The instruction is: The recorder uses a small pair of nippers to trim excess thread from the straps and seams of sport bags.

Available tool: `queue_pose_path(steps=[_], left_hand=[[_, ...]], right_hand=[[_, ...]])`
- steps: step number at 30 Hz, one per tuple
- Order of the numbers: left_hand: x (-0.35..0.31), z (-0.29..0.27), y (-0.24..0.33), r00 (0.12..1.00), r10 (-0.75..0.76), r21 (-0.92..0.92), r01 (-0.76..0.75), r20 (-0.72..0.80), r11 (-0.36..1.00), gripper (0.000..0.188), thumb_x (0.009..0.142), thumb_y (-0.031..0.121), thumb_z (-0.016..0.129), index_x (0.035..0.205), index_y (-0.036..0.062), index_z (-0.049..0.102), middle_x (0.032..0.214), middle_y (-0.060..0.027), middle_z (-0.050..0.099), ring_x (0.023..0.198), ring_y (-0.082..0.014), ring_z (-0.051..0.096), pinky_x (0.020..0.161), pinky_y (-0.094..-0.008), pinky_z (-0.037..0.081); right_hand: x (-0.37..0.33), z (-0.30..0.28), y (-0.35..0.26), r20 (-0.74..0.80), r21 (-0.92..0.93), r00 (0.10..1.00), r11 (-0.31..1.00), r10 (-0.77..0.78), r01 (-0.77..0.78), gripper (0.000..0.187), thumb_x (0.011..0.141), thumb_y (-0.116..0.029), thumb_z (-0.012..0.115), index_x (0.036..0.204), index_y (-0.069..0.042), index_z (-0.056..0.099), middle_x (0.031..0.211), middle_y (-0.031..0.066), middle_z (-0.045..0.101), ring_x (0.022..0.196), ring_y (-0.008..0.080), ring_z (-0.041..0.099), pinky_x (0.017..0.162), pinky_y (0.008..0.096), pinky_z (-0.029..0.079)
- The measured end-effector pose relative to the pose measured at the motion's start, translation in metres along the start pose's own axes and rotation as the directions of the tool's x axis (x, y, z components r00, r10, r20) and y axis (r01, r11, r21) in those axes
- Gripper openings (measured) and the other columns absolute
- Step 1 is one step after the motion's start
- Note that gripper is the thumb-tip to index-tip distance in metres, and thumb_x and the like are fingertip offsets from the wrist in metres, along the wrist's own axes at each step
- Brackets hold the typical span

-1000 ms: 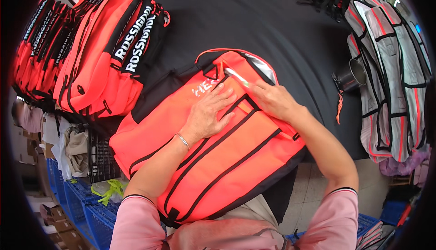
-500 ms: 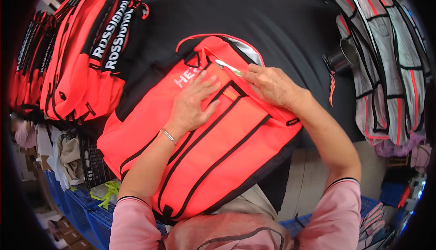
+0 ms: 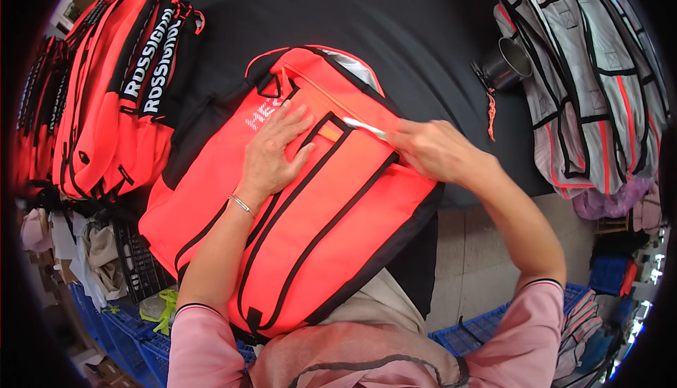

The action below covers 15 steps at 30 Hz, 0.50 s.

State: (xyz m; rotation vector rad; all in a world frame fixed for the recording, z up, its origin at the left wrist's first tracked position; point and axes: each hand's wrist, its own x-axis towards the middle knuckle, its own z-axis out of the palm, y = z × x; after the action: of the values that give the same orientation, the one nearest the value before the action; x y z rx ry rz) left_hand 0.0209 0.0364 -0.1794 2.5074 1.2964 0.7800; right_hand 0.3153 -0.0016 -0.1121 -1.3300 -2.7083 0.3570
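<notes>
A bright coral-red backpack [image 3: 310,275] with black trim lies slanted before me, its shoulder straps facing up. My left hand [image 3: 273,155] rests flat on it with the fingers spread, beside the upper end of a strap. My right hand [image 3: 434,149] is closed around a slim white-and-green toothbrush-like tool [image 3: 360,126]. The tool's pale end points left, touching or just above the red fabric by the strap top. Most of its handle is hidden in my fingers. A silvery lining [image 3: 352,67] shows at the bag's top edge.
Red-and-black backpacks [image 3: 113,106] are stacked at the left of the black-covered table [image 3: 338,7]. On the right stand grey bag pieces [image 3: 592,85], a dark metal cup [image 3: 509,62] and an orange twisted cord [image 3: 491,114]. Blue crates [image 3: 486,328] stand below.
My right hand has drawn the toothbrush-like tool down and rightward across the bag, toward the strap's upper end. The whole scene sits further left in view. My left hand stays flat on the bag.
</notes>
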Motion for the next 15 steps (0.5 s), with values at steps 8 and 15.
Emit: queue_pose_path(steps=[8,15], left_hand=[[0.000,0.005,0.002,0.999,0.013,-0.016,-0.014,-0.053,1.000,0.039,0.081,0.022,0.073,0.118,0.0111,0.067,0.128,-0.0093,0.063,0.130,-0.0282,0.050,0.104,-0.0375,0.045],[-0.002,0.005,-0.008,0.997,-0.019,-0.022,0.017,-0.077,1.000,0.038,0.081,0.022,0.074,0.117,0.0124,0.068,0.128,-0.0068,0.063,0.130,-0.0264,0.051,0.102,-0.0356,0.047]], right_hand=[[0.096,0.045,0.020,-0.309,0.110,0.950,0.990,-0.053,0.091,0.016,0.087,-0.007,0.059,0.102,-0.002,0.063,0.089,0.0156,0.059,0.080,0.0359,0.063,0.068,0.0441,0.052],[-0.008,-0.041,0.003,0.139,0.103,0.990,0.994,0.015,-0.029,0.017,0.084,-0.007,0.063,0.099,0.000,0.068,0.083,0.0150,0.056,0.076,0.0358,0.061,0.066,0.0439,0.047]])
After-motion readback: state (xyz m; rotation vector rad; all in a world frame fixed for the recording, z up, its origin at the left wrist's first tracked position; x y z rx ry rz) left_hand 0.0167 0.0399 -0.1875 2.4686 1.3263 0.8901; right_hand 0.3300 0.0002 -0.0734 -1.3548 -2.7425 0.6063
